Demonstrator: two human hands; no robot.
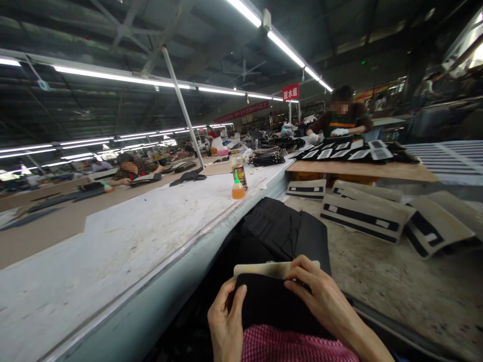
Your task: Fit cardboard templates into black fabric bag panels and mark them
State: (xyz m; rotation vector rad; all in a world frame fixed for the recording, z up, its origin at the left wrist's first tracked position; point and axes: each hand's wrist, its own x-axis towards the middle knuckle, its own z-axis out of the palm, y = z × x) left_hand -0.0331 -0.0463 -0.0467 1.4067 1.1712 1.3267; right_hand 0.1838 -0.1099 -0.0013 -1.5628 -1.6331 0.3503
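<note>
Near my lap, a black fabric panel (269, 301) lies against a cream-coloured backing sheet (260, 270), whose upper edge shows beyond the black one. My left hand (228, 317) pinches the left corner, its thumb on the black fabric. At the upper right edge, the fingers of my right hand (311, 286) are closed on the black panel and the cream sheet together. Just beyond my hands sits a stack of black panels (279, 229). A red checked cloth (287, 344) shows below the panel.
A long white table (151, 241) runs along my left, bearing a glue bottle with a green tip (238, 188) and a larger bottle (238, 168). On the right-hand table (411, 291) lie cream panels with black strips (364, 216). A gloved co-worker (341, 120) works beyond a board of black pieces.
</note>
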